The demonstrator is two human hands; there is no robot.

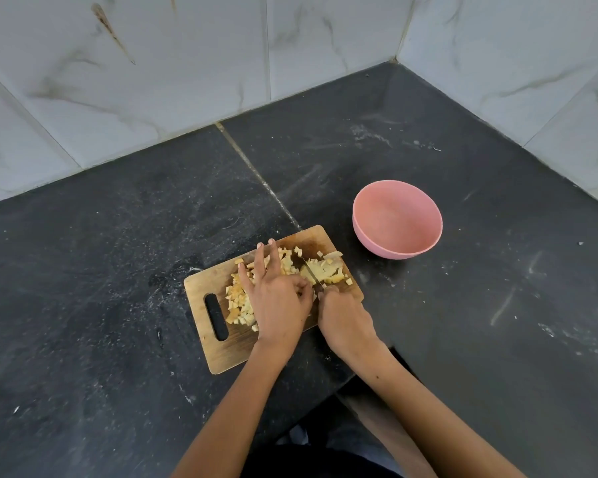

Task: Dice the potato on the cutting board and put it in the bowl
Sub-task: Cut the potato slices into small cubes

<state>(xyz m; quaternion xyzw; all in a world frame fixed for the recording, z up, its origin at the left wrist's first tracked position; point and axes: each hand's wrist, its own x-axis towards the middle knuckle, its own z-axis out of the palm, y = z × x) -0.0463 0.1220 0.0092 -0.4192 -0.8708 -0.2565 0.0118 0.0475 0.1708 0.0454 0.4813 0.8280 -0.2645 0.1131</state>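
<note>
Our right hand (344, 319) is curled around the handle of a knife (310, 272), the handle itself hidden inside the fist, and the blade runs away from us across the right part of the potato. Our left hand (277, 298) lies just beside it: the outer fingers stretch flat over the diced potato (239, 305), while the thumb and forefinger bend in near the blade; we cannot tell whether they pinch a piece.

The potato lies on the wooden cutting board (221, 353), small cubes heaped left of the knife and larger uncut pieces (328, 270) on the right of it. The board's handle slot (216, 317) sits toward its left end.

The pink bowl (397, 219) stands upright on the dark countertop (118, 253), near the board's far right corner but apart from it. Marbled wall tiles (187, 63) meet in a corner beyond.
</note>
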